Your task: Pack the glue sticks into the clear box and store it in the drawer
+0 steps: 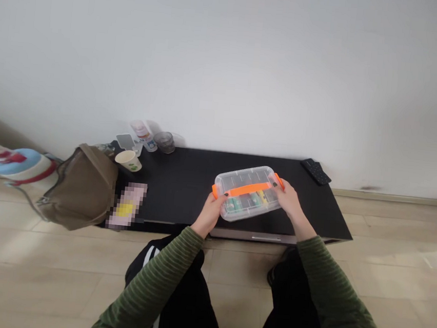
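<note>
A clear plastic storage box (236,181) with an orange handle strip (249,188) and orange side latches is held between my two hands above the low black cabinet. Small green and yellow items (256,197) show through its lid, too blurred to name. Gripping the box's left end near the latch is my left hand (209,212), thumb on top. At the right end, my right hand (288,197) closes on the box with its thumb by the other latch. The box is slightly tilted, its right side farther from me.
On the black cabinet (185,191) stand a paper cup (128,161), a glass (165,142), a bottle (144,135) and remotes (315,171). A pixelated pink-and-yellow item (127,206) lies near a brown bag (85,187). Far left is a blue-topped container (21,165). A wall rises behind.
</note>
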Demonstrator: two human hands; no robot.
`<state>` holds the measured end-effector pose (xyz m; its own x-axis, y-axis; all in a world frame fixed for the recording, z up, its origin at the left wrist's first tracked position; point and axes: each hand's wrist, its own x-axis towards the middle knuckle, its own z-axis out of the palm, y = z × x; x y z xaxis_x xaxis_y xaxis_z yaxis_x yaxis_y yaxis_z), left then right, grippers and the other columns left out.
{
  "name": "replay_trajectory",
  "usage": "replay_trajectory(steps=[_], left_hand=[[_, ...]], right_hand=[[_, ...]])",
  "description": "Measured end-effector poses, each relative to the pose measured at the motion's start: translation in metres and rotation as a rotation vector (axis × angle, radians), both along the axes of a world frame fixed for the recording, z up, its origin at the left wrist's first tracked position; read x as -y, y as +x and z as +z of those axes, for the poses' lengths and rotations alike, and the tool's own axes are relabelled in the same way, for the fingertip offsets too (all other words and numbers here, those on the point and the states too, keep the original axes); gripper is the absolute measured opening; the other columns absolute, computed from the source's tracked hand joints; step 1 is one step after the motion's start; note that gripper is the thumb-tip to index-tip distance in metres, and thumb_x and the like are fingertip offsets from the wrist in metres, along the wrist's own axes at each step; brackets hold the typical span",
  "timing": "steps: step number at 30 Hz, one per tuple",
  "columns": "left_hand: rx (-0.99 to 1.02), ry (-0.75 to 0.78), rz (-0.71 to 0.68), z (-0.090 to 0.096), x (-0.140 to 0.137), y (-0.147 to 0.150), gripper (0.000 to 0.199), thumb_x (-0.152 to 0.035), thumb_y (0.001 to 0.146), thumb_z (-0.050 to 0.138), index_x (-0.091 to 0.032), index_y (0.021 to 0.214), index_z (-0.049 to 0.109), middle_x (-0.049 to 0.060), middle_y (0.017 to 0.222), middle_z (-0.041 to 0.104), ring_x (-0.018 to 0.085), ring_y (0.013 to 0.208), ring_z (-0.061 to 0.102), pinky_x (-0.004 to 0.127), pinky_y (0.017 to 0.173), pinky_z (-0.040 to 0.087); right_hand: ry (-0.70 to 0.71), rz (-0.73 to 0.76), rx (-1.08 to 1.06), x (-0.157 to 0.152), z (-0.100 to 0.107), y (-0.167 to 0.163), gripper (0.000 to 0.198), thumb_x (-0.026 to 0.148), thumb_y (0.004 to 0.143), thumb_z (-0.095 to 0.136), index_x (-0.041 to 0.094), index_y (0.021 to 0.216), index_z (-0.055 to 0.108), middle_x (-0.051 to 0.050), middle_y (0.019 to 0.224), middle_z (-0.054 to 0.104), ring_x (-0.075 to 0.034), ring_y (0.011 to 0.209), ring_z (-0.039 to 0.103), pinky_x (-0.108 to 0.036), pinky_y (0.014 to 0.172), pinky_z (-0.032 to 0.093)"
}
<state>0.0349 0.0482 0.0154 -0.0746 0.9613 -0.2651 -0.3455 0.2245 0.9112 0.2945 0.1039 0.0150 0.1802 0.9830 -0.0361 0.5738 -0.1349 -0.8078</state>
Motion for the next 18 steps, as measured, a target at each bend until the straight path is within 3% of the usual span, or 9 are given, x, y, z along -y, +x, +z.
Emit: replay_trajectory(steps=[7,14,18], left_hand=[[-0.089,0.016,-0.010,-0.009,-0.005,-0.002,0.042,-0.035,0.077,0.069,-0.012,0.112,0.066,0.008,0.089,0.074,0.024,0.091,0.071,0.038,0.085,0.057],[-0.155,0.047,0.002,-0.015,-0.013,-0.002,0.039,-0.036,0.075,0.069,-0.011,0.105,0.067,0.008,0.088,0.073,0.023,0.088,0.069,0.034,0.080,0.054],[-0.120,0.032,-0.012,-0.012,-0.013,-0.002,0.037,-0.035,0.070,0.072,-0.011,0.098,0.067,0.006,0.082,0.071,0.021,0.082,0.069,0.031,0.075,0.053]], right_hand=[[0.092,0.062,0.157,0.009,0.012,-0.006,0.037,0.031,0.094,0.047,0.025,0.124,0.067,-0.009,0.108,0.074,-0.028,0.100,0.068,-0.037,0.089,0.051],[0.102,0.032,0.140,0.010,0.007,-0.004,0.040,0.033,0.094,0.049,0.022,0.130,0.064,-0.012,0.120,0.071,-0.029,0.110,0.065,-0.041,0.097,0.049],[0.330,-0.053,0.118,0.028,0.007,0.005,0.047,0.039,0.091,0.055,0.015,0.130,0.061,-0.018,0.129,0.064,-0.031,0.121,0.056,-0.048,0.105,0.044]])
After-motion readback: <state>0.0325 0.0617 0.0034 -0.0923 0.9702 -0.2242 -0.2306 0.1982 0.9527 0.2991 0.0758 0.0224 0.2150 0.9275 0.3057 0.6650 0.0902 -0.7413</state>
